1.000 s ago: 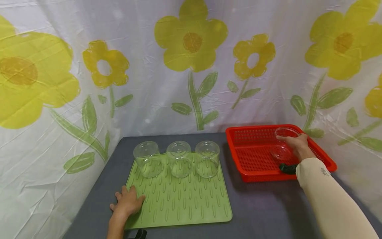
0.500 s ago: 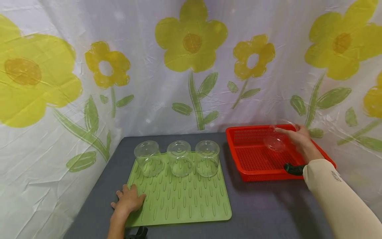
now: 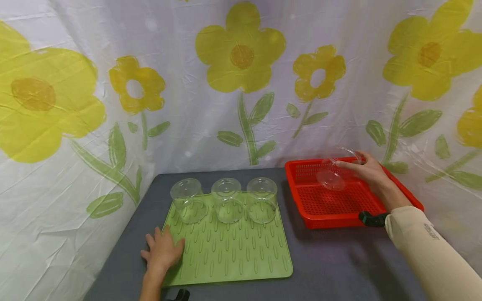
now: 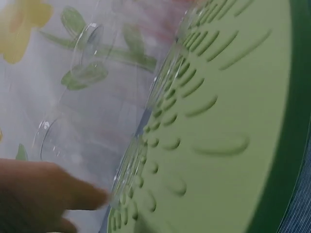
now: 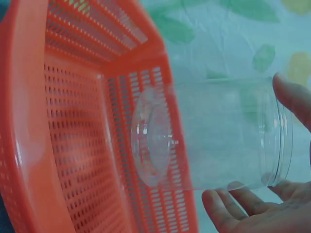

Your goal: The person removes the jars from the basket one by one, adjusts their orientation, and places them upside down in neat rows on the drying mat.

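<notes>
My right hand (image 3: 367, 171) holds a clear plastic jar (image 5: 223, 136) by its threaded mouth end, thumb on one side and fingers on the other. The jar is tilted above the red basket (image 3: 325, 221), its round base toward the left. Three similar clear jars, left (image 3: 189, 200), middle (image 3: 227, 200) and right (image 3: 261, 200), stand in a row along the far edge of the green ribbed mat (image 3: 229, 255), apparently base up. My left hand (image 3: 162, 250) lies at the mat's left edge with its fingers spread, holding nothing.
The mat and basket sit side by side on a dark grey table (image 3: 331, 259). A white curtain (image 3: 177, 125) with yellow flowers hangs behind and along both sides. Black wrist straps (image 3: 373, 218) show at both wrists.
My right hand has lifted the jar from the basket's right side and carried it up and leftward. The left hand stays nearly still, and the three jars stay in place.
</notes>
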Available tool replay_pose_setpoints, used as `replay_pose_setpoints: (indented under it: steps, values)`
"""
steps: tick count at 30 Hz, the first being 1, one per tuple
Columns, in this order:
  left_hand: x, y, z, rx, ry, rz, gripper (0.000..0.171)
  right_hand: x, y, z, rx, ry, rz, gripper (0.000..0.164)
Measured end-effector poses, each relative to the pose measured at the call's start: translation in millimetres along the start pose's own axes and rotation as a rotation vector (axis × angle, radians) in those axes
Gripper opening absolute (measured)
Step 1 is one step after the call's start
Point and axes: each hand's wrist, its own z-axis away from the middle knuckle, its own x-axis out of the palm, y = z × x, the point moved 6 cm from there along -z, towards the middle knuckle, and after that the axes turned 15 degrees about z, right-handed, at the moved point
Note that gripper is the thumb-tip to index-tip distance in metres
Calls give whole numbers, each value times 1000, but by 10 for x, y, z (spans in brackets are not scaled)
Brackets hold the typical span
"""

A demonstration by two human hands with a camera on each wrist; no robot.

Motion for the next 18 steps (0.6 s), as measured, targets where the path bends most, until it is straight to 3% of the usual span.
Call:
replay_pose_setpoints:
  steps: [4, 7, 11, 18]
  values:
    - [-165, 213, 83, 152, 322, 103, 69, 20, -116, 65, -40, -29, -5, 108]
    - [-254, 374, 146, 281, 471, 183, 65, 44, -218, 113, -76, -47, 9, 105]
    - [-288, 576, 165, 391, 491, 283, 59, 105, -364, 170, -123, -56, 46, 102]
    - [-197, 1060, 103, 552, 337, 499, 54, 233, -628, 257, -199, -83, 62, 95]
